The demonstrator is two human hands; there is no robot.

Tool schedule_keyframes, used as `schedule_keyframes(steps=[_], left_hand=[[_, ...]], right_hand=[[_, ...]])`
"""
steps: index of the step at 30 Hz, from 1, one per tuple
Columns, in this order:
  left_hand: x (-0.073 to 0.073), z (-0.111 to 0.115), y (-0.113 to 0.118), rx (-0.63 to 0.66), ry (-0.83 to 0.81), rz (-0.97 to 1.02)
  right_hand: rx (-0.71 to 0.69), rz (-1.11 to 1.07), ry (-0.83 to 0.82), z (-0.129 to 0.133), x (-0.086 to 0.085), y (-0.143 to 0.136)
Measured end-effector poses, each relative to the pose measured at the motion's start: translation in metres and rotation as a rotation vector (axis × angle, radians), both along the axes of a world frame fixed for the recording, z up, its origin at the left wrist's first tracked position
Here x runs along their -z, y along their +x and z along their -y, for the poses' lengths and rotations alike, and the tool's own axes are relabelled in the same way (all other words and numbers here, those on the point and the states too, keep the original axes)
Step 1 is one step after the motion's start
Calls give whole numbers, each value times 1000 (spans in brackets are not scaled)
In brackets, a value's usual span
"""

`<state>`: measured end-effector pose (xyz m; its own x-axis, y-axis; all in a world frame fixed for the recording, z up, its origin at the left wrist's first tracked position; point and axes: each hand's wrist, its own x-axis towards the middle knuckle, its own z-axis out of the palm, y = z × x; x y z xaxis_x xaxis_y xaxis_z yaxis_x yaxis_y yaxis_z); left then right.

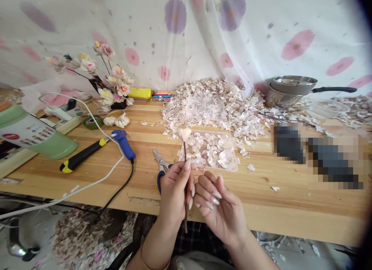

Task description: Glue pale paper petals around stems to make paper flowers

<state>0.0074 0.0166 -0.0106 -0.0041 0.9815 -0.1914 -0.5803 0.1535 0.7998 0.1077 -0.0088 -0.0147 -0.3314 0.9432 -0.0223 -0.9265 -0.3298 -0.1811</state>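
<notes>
My left hand (176, 188) is closed around a thin dark stem (185, 215), which stands roughly upright and carries a small cream flower tip (185, 134) at its top. Just right of it, my right hand (221, 206) has its fingers curled in and its thumb near the index finger; whether anything small is between them is too small to tell. Behind both hands lies a clear plastic tray (235, 165) holding whitish petals (216, 147). Scissors (161, 161) with blue handles lie beside my left hand, which partly covers them.
A blue glue gun (123, 144), a black-yellow tool (84, 157) and a white cable lie left. Flowers (116, 82), green tape (92, 122) and a green container (43, 134) stand behind. A petal heap (241, 115) and metal pans (290, 91) are at the back.
</notes>
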Motion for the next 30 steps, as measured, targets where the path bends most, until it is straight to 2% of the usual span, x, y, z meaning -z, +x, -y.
schedule_keyframes(steps=[2,7,10,12,14,16,18,23,27,30], left_hand=[[-1,4,5,68,-15,59],[2,13,12,430,31,205],[12,14,7,480,56,156],[20,13,3,527,60,99],[25,12,0,554,55,42],[28,12,0,561,53,-16],[28,12,1,563,75,-57],[24,12,1,575,105,-93],[20,14,1,571,49,-103],[18,15,5,584,104,-71]], right_hand=[[138,191,56,0,-7,5],[516,655,168,-11,-9,30],[659,860,102,-18,-2,48],[631,969,94,-19,1,57],[523,1055,163,-18,-1,59],[392,1102,251,-14,-7,56],[324,1111,284,-11,-13,48],[325,1016,240,-8,-17,30],[140,890,214,-9,-10,29],[35,771,131,-11,-5,27]])
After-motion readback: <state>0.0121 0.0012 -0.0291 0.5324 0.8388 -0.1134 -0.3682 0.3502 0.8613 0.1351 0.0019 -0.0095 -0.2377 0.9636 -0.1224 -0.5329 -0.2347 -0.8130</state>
